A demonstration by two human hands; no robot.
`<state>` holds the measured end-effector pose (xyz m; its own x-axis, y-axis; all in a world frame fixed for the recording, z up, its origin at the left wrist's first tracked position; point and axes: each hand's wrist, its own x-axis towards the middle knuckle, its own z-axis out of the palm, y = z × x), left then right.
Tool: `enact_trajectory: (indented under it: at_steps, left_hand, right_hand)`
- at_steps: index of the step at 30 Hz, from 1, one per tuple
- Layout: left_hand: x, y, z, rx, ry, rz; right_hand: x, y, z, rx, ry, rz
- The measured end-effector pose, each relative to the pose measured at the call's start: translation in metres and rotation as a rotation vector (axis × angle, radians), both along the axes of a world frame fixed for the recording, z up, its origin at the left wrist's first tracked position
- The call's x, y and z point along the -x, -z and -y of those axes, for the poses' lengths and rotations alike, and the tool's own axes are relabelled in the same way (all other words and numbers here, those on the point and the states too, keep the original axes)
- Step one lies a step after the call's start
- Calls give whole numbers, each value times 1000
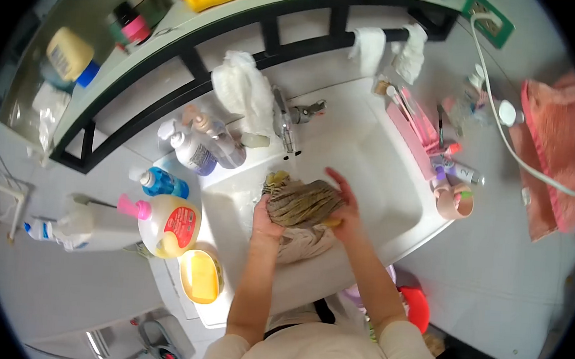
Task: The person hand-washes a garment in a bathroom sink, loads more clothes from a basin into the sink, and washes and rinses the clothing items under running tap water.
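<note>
Figure: Olive cloth (pixel 304 203) held over the sink (pixel 384 165).
Its long axis runs crosswise between the left grip (pixel 268 220), clasping one end, and the right grip (pixel 347 214), grasping the other, fingers partly raised; neither is nearer.

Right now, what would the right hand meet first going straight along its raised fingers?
Likely the silver metal faucet, beyond a bare stretch of the white sink basin; height is unclear, so the right hand might pass under it.

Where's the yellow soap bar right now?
Head view, left side: the yellow soap bar sits in an oval dish on the sink rim, beside the pink-pump bottle.
</note>
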<state>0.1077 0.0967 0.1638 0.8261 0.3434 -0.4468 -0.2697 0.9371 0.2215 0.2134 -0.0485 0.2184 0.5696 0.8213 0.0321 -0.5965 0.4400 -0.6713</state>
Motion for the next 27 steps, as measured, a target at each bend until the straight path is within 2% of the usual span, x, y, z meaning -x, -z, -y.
enact_trajectory:
  at_steps: [1,3,5,7,10,11,13,16,19,20,22,27]
  left_hand:
    - [1,-13,4,45,-54,-110]
    - [-2,-9,10,-8,-1,-141]
    - [-10,-16,17,13,69,-149]
    - [-16,-12,25,116,68,-124]
    - [-18,-18,31,163,106,-157]
    - [-16,-20,32,162,126,-178]
    - [-15,5,30,121,146,-121]
    - [-14,8,29,89,86,-42]
    - [-3,-39,40,84,54,17]
    - [0,-50,43,85,57,31]
    - [-9,-36,45,35,-61,-6]
    - [-25,0,34,22,-242,-184]
  right_hand:
    - [-10,9,4,28,39,-13]
    - [-26,44,6,79,129,-47]
    - [-26,75,-9,60,150,-236]
    - [-24,78,-22,108,141,-390]
    - [-16,35,-35,-76,-90,-408]
    - [-20,37,-36,-46,-129,-344]
    - [-35,39,-35,7,-203,-204]
    - [-49,60,-34,208,-57,-65]
    - [-41,48,-37,236,103,-87]
    - [-40,54,-37,229,106,-93]
    - [-34,68,-35,218,116,-112]
    - [-12,47,-25,0,52,-55]
